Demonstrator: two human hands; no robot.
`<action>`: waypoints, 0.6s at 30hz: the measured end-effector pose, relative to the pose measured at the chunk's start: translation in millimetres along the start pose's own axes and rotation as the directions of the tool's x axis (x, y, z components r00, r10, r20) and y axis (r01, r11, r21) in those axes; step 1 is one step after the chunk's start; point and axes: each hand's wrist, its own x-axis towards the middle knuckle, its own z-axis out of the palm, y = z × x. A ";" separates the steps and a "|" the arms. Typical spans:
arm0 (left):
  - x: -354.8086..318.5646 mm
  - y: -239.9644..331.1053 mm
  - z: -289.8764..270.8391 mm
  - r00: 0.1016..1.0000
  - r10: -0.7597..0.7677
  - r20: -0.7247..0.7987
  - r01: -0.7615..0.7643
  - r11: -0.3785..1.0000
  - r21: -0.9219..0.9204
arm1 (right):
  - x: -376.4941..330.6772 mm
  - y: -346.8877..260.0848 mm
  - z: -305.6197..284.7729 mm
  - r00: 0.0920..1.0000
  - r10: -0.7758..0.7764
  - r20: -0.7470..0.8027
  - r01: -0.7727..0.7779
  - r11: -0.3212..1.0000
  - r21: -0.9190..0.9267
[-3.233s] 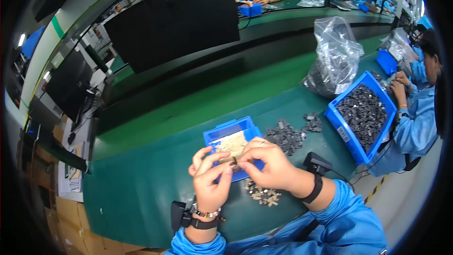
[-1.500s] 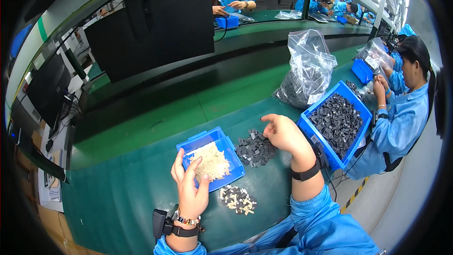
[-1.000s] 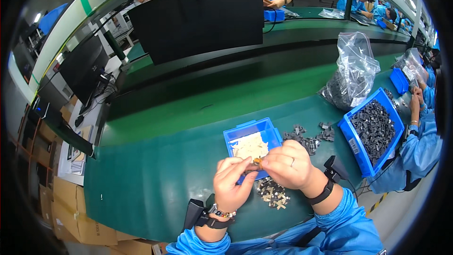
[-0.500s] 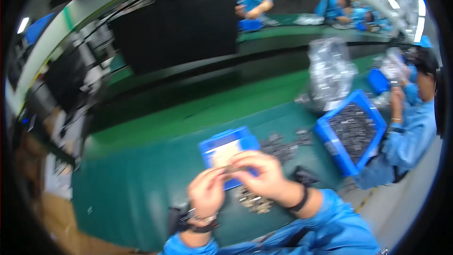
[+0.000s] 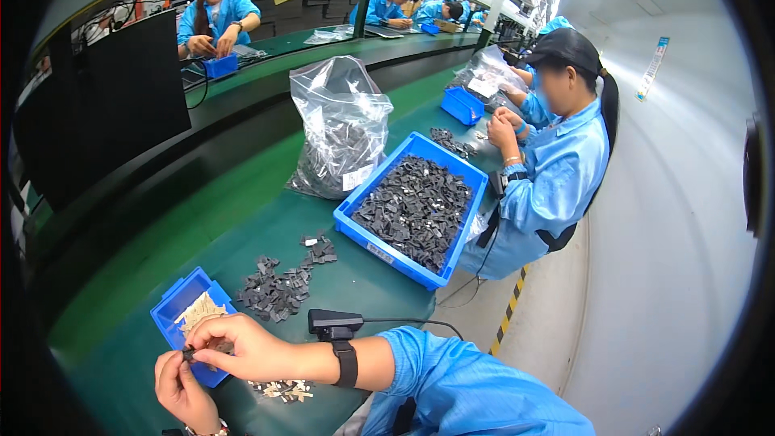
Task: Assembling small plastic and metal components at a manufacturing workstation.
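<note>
A small dark plastic piece (image 5: 189,354) is pinched between the fingertips of both hands. My left hand (image 5: 184,394) grips it from below, and my right hand (image 5: 246,349) from the upper right. Just beyond my hands is a small blue bin (image 5: 168,312) with pale, thin pieces (image 5: 202,312) in it. Partly under my right wrist lies a pile of beige and metallic bits (image 5: 286,390). Right of the bin, several loose dark plastic pieces (image 5: 274,289) are heaped on the green table (image 5: 266,234).
A large blue tray (image 5: 379,252) full of dark pieces stands to the right, beside a clear plastic bag (image 5: 343,141) of similar parts. A black device (image 5: 335,321) with a cable is strapped at my right wrist. A co-worker (image 5: 557,145) sits at the right; others work across the line.
My view has swung to the right, so the hands and bin now appear farther left and more of the co-worker shows. Both hands still hold a small piece together.
</note>
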 end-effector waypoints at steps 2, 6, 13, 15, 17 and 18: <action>0.1 -1.2 3.5 1.000 0.007 -0.003 -0.007 1.000 -0.005 | -0.3 0.7 -2.4 0.999 -0.044 -0.015 0.044 0.999 -0.018; 1.3 -2.7 6.4 1.000 0.012 0.000 -0.012 1.000 0.028 | 1.7 -5.8 -6.3 0.996 0.091 -0.005 -0.092 0.995 -0.043; -10.6 -5.2 -10.5 0.995 -0.072 -0.067 0.075 0.997 0.034 | 1.3 -6.4 8.4 0.990 -0.138 0.014 0.138 0.978 -0.153; -1.9 13.5 5.0 0.991 -0.122 -0.050 0.127 0.985 0.116 | -2.5 -20.5 -3.3 0.996 -0.093 -0.013 0.086 0.956 -0.279; 1.3 10.4 18.2 0.998 -0.016 -0.055 0.019 0.998 0.052 | -6.9 -26.5 -13.8 0.986 -0.160 -0.036 0.136 0.920 -0.366; 1.6 9.5 22.3 0.997 -0.066 -0.049 0.062 0.995 -0.073 | -8.0 -23.8 -14.1 0.990 -0.120 -0.070 0.106 0.978 -0.179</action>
